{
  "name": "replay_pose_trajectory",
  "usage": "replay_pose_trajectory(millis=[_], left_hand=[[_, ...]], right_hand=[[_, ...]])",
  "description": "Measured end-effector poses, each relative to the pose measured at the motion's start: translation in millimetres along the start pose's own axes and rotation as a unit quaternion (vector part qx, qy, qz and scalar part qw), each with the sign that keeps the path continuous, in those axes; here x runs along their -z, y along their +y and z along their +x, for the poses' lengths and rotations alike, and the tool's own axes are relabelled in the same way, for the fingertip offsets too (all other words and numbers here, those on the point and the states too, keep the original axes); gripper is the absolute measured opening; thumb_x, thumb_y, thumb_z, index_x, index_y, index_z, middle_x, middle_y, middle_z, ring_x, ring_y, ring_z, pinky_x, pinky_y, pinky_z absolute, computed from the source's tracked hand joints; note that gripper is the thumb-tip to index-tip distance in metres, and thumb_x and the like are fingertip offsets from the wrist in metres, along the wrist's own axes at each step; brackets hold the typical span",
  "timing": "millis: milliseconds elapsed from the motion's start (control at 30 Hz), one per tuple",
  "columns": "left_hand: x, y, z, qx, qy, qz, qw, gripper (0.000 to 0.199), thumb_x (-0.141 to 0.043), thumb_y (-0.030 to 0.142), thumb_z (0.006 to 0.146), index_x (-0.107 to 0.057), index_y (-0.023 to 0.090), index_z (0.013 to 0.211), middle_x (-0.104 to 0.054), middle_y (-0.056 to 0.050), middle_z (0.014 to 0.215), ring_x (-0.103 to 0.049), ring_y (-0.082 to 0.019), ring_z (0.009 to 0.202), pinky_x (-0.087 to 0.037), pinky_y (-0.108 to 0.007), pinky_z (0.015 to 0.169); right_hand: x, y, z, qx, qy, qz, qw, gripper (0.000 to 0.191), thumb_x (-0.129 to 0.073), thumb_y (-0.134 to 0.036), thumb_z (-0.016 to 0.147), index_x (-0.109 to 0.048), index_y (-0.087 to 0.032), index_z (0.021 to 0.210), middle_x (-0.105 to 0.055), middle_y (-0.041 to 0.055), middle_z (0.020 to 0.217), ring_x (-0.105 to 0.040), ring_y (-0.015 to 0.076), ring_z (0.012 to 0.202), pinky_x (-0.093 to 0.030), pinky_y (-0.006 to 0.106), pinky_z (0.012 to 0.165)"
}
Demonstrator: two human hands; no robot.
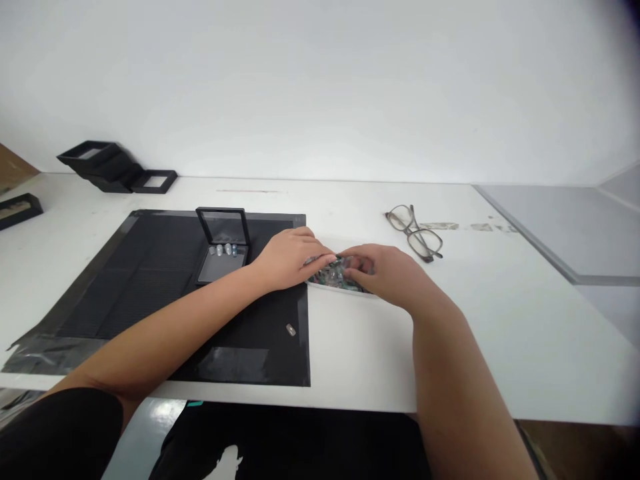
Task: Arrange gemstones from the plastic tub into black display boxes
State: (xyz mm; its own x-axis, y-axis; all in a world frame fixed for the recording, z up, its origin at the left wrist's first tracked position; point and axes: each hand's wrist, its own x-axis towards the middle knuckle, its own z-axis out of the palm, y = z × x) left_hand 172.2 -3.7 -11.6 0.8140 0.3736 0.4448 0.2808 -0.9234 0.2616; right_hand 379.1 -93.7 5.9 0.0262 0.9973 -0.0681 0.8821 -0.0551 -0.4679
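Observation:
A shallow white-rimmed dish [336, 287] lies on the table just right of a black mat, filled with small, shiny, multicoloured pieces [330, 274]. My left hand [293, 259] is at the dish's left side, thumb across its edge and fingers along the far side. From the right, my right hand [383, 270] reaches in with curled fingers among the pieces; what lies between them is hidden. On the mat, left of my left hand, stands a small black display case [223, 227] with its lid raised. Several pale rounded stones [228, 249] sit inside it near the hinge.
The black mat [150, 267] is taped along its edges, and one small rectangular piece [291, 329] lies near its right side. Eyeglasses [414, 232] rest beyond my right hand. Black frame-like boxes [103, 167] are stacked by the wall, with another [20, 210] at far left.

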Motion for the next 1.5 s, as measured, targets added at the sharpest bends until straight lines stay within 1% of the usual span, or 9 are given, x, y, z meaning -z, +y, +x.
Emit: replay_pose_trajectory(millis=[100, 267, 533, 667, 800, 1000, 1233, 1333, 1500], left_hand=[[2.1, 1.5, 0.4, 0.012, -0.035, 0.002, 0.999, 0.047, -0.039, 0.043, 0.103, -0.075, 0.019, 0.086, -0.077, -0.003, 0.088, -0.064, -0.021, 0.092, -0.051, -0.035, 0.086], [1.2, 1.0, -1.4, 0.027, -0.019, -0.019, 0.999, 0.040, -0.042, 0.043, 0.102, -0.075, 0.021, 0.106, -0.077, -0.003, 0.094, -0.065, -0.020, 0.092, -0.050, -0.034, 0.086], [4.3, 11.5, -0.2, 0.047, -0.067, -0.026, 0.996, 0.038, -0.043, 0.042, 0.101, -0.075, 0.023, 0.103, -0.077, -0.001, 0.096, -0.064, -0.022, 0.095, -0.049, -0.037, 0.086], [2.3, 12.5, -1.9, 0.058, -0.043, -0.029, 0.997, 0.035, -0.046, 0.042, 0.099, -0.075, 0.024, 0.104, -0.077, -0.001, 0.097, -0.067, -0.021, 0.097, -0.049, -0.038, 0.090], [-1.1, 13.4, -4.2, 0.088, 0.026, -0.019, 0.996, 0.032, -0.052, 0.043, 0.096, -0.075, 0.022, 0.102, -0.078, -0.002, 0.092, -0.070, -0.020, 0.091, -0.050, -0.036, 0.085], [-1.0, 16.5, -5.9, 0.082, 0.121, -0.035, 0.989, 0.029, -0.052, 0.039, 0.096, -0.073, 0.022, 0.106, -0.078, -0.002, 0.095, -0.071, -0.016, 0.086, -0.052, -0.030, 0.080], [2.4, 29.9, -5.8, 0.051, 0.157, -0.074, 0.984, 0.035, -0.060, 0.037, 0.091, -0.065, 0.020, 0.121, -0.077, -0.001, 0.094, -0.072, -0.014, 0.087, -0.054, -0.029, 0.083], [3.2, 34.2, -5.6, 0.036, 0.159, -0.092, 0.982, 0.038, -0.062, 0.036, 0.089, -0.063, 0.021, 0.123, -0.077, 0.000, 0.094, -0.072, -0.013, 0.086, -0.054, -0.029, 0.084], [1.7, 34.9, -5.5, 0.045, 0.151, -0.094, 0.983, 0.038, -0.062, 0.036, 0.090, -0.062, 0.023, 0.125, -0.076, 0.001, 0.092, -0.070, -0.013, 0.084, -0.054, -0.027, 0.081]], right_hand=[[-0.7, -1.8, 1.0, 0.001, -0.015, 0.005, 1.000, 0.027, -0.065, -0.037, 0.081, -0.076, -0.032, 0.104, -0.073, -0.0010, 0.086, -0.063, 0.0165, 0.070, -0.045, 0.030, 0.060], [-3.3, -3.4, 3.6, -0.035, -0.022, -0.008, 0.999, 0.022, -0.068, -0.041, 0.077, -0.077, -0.031, 0.094, -0.072, -0.0011, 0.081, -0.061, 0.0160, 0.066, -0.042, 0.030, 0.058], [-5.8, -12.9, 4.8, -0.026, -0.030, -0.014, 0.999, 0.014, -0.063, -0.033, 0.078, -0.073, -0.024, 0.072, -0.069, 0.0003, 0.072, -0.057, 0.0151, 0.062, -0.039, 0.030, 0.058], [-5.4, -11.3, 2.6, -0.011, -0.028, 0.012, 0.999, 0.013, -0.061, -0.029, 0.081, -0.073, -0.025, 0.080, -0.068, -0.0002, 0.073, -0.056, 0.0143, 0.063, -0.039, 0.029, 0.059], [-2.7, -4.4, 1.0, 0.008, -0.018, 0.088, 0.996, 0.015, -0.058, -0.033, 0.087, -0.068, -0.023, 0.090, -0.066, -0.0002, 0.073, -0.055, 0.0131, 0.061, -0.041, 0.028, 0.057], [2.6, -0.3, 0.3, 0.084, 0.043, 0.350, 0.932, 0.016, -0.064, -0.035, 0.089, -0.060, -0.020, 0.092, -0.064, 0.0008, 0.074, -0.059, 0.0125, 0.066, -0.045, 0.026, 0.057], [6.8, -10.6, -8.4, 0.125, -0.053, 0.531, 0.837, 0.022, -0.067, -0.040, 0.090, -0.055, -0.024, 0.099, -0.068, -0.0009, 0.078, -0.064, 0.0125, 0.064, -0.051, 0.026, 0.056], [7.4, -12.3, -9.4, 0.127, -0.058, 0.550, 0.823, 0.022, -0.068, -0.040, 0.089, -0.055, -0.025, 0.099, -0.066, -0.0027, 0.074, -0.061, 0.0116, 0.062, -0.049, 0.024, 0.053], [6.0, -11.8, -6.8, 0.105, -0.032, 0.539, 0.835, 0.025, -0.069, -0.042, 0.086, -0.055, -0.025, 0.099, -0.061, -0.0037, 0.071, -0.055, 0.0103, 0.059, -0.046, 0.024, 0.053]])
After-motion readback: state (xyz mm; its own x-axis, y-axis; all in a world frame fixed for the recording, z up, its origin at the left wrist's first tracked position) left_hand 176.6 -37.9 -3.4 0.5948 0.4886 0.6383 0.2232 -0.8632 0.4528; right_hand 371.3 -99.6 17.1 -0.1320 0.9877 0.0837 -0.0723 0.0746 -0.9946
